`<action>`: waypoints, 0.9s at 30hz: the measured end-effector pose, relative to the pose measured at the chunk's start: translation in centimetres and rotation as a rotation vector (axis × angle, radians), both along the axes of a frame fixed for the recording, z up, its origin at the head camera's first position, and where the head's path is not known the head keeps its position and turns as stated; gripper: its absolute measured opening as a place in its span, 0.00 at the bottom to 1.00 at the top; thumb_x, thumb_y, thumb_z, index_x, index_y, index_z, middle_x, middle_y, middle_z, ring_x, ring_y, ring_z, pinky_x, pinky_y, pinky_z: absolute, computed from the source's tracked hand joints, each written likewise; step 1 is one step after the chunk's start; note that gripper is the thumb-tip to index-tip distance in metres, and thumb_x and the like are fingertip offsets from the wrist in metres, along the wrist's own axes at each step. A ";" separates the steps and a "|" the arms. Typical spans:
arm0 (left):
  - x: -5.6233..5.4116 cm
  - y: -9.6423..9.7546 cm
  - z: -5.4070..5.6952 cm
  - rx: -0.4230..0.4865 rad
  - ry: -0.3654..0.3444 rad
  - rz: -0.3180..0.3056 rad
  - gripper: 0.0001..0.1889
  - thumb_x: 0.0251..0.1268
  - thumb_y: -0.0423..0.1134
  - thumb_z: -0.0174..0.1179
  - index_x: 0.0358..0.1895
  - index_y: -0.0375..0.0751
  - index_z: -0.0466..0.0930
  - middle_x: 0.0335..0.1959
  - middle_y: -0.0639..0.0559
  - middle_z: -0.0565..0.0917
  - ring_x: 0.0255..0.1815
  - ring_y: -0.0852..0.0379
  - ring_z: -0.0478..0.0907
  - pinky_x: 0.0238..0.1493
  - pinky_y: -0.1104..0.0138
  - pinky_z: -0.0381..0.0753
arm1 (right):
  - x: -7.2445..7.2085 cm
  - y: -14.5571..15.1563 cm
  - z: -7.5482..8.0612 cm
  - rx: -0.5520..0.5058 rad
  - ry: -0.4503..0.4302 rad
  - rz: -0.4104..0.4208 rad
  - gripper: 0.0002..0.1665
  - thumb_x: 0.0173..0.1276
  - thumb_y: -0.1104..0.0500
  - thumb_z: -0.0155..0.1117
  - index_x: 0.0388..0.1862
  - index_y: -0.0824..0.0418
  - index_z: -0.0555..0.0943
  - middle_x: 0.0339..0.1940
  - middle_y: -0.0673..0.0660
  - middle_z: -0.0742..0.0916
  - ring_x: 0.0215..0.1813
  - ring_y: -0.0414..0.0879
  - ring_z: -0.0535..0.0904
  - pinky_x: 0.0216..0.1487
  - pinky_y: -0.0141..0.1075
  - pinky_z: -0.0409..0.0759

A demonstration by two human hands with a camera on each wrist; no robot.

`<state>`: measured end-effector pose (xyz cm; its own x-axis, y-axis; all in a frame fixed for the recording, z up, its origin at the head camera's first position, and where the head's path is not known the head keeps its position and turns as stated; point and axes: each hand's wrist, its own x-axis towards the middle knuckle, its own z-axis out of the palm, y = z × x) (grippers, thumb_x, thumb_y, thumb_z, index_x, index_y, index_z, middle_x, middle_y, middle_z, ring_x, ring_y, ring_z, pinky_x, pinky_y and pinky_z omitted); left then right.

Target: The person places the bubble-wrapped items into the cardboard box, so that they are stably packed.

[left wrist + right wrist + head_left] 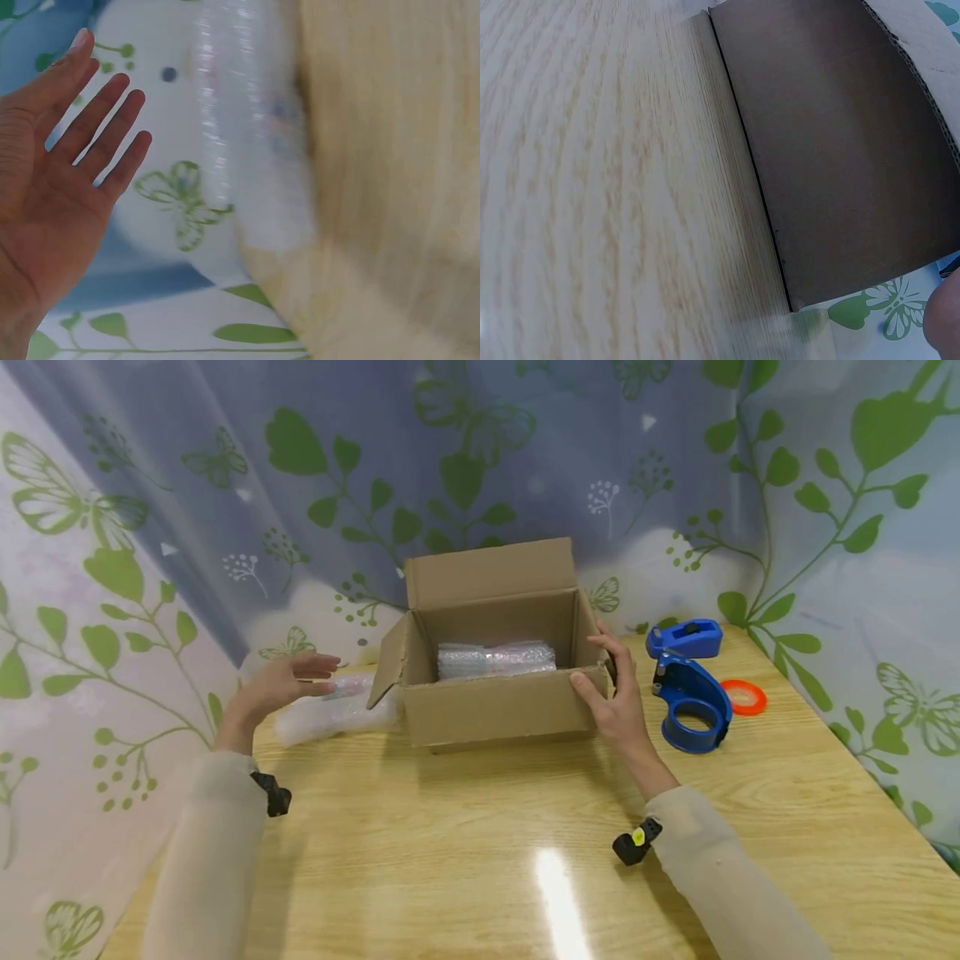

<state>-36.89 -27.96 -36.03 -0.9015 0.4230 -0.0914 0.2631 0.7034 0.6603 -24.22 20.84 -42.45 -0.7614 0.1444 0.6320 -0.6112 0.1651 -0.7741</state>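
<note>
An open cardboard box (502,710) stands on the table, its back flap raised and its left flap leaning outward. Inside lies a bubble-wrapped bundle (497,660), its contents unclear. My right hand (618,706) grips the box's right front corner, thumb on the front and fingers along the right side; in the right wrist view only a bit of a finger shows beside the box (840,150). My left hand (281,689) hovers with its fingers extended, holding nothing, near a second bubble-wrapped bundle (341,714) left of the box. In the left wrist view this bundle (259,135) is apart from the hand (67,180).
To the right of the box are a blue tape dispenser (692,702), a smaller blue dispenser (684,638) behind it and an orange-red tape roll (753,700). A patterned curtain (465,468) hangs behind and along both sides of the wooden table (420,860).
</note>
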 end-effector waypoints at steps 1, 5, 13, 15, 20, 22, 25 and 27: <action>0.1 -0.2 -0.5 -0.002 -0.006 0.010 0.32 0.76 0.45 0.64 0.78 0.44 0.67 0.76 0.36 0.70 0.77 0.35 0.65 0.73 0.35 0.63 | 0.0 0.0 0.0 0.001 -0.004 0.002 0.30 0.73 0.70 0.62 0.72 0.72 0.67 0.84 0.64 0.62 0.85 0.52 0.52 0.84 0.54 0.49; 0.2 -0.9 -2.6 -0.067 0.026 0.048 0.30 0.75 0.47 0.65 0.76 0.46 0.71 0.75 0.40 0.73 0.76 0.35 0.67 0.72 0.35 0.65 | 0.1 -0.1 0.0 0.002 -0.009 0.006 0.31 0.73 0.71 0.62 0.72 0.72 0.67 0.84 0.66 0.61 0.85 0.53 0.52 0.84 0.55 0.49; 0.2 -1.3 -5.7 -0.047 0.007 0.068 0.31 0.75 0.47 0.64 0.77 0.43 0.70 0.78 0.37 0.67 0.78 0.28 0.59 0.74 0.35 0.62 | 0.0 0.0 0.1 0.003 -0.012 -0.011 0.30 0.73 0.70 0.62 0.72 0.71 0.68 0.84 0.63 0.62 0.85 0.52 0.52 0.84 0.54 0.49; 0.2 -1.5 -6.1 -0.061 0.020 0.078 0.32 0.75 0.49 0.64 0.77 0.45 0.70 0.80 0.37 0.64 0.78 0.26 0.58 0.74 0.34 0.62 | 0.0 -0.1 0.1 0.002 -0.007 -0.011 0.30 0.73 0.70 0.62 0.72 0.71 0.68 0.84 0.63 0.63 0.85 0.52 0.52 0.84 0.54 0.49; 0.3 -2.1 -7.2 -0.099 0.024 0.087 0.33 0.74 0.52 0.64 0.78 0.47 0.69 0.81 0.35 0.61 0.78 0.25 0.56 0.71 0.30 0.61 | 0.1 -0.2 0.1 0.000 -0.007 -0.005 0.30 0.73 0.70 0.62 0.72 0.72 0.67 0.84 0.64 0.62 0.85 0.52 0.52 0.84 0.54 0.49; 0.3 -2.0 -7.3 -0.090 0.029 0.065 0.32 0.74 0.50 0.65 0.76 0.46 0.71 0.79 0.35 0.65 0.78 0.26 0.58 0.72 0.31 0.61 | 0.1 -0.2 0.0 0.000 -0.010 -0.003 0.30 0.73 0.71 0.61 0.72 0.72 0.67 0.84 0.64 0.62 0.85 0.53 0.52 0.84 0.54 0.48; 0.4 -1.8 -7.1 -0.073 0.035 0.009 0.30 0.73 0.46 0.67 0.74 0.41 0.73 0.75 0.34 0.71 0.76 0.29 0.62 0.73 0.33 0.61 | 0.0 -0.1 0.0 0.002 -0.005 -0.009 0.30 0.72 0.72 0.61 0.72 0.71 0.68 0.84 0.64 0.62 0.85 0.53 0.52 0.84 0.53 0.49; 0.5 -1.7 -6.8 -0.085 0.022 -0.013 0.30 0.72 0.44 0.68 0.74 0.40 0.74 0.73 0.35 0.73 0.75 0.30 0.64 0.73 0.34 0.62 | 0.0 -0.1 0.0 0.006 0.001 -0.011 0.30 0.72 0.72 0.61 0.71 0.72 0.68 0.83 0.65 0.62 0.85 0.53 0.52 0.84 0.53 0.49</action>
